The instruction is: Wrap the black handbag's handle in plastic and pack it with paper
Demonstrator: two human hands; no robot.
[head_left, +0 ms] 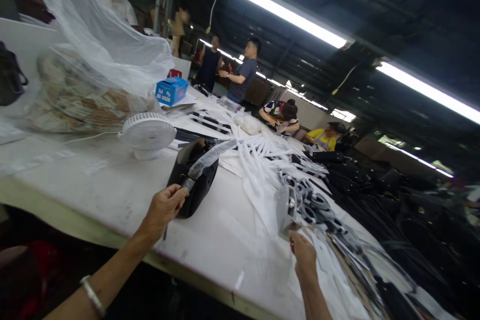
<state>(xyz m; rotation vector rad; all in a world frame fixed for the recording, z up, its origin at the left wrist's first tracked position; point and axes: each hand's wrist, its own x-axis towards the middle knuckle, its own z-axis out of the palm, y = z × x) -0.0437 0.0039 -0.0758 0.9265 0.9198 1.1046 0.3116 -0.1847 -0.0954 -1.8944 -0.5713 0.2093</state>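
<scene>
Left hand (pixel 164 208) grip: thumb and fingers pressed together on near end of wrapped strap (pixel 208 160), which runs up across black bag (pixel 195 182) standing on worktop (pixel 112 185).
Right hand (pixel 303 256) grip: fingertips pinched on lower edge of clear-wrapped fitting (pixel 287 207), held upright just above worktop.
Judged best: strap to be held taut, wrap gripped by edge only, bag steadied against sliding.
White strips (pixel 258 170) piled just beyond; small fan (pixel 147 133) behind bag.

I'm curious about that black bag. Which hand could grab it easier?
Left, probably. The left hand sits right beside the black bag, though its fingers pinch a wrapped strip. The right hand is farther off, touching a clear packet.
</scene>
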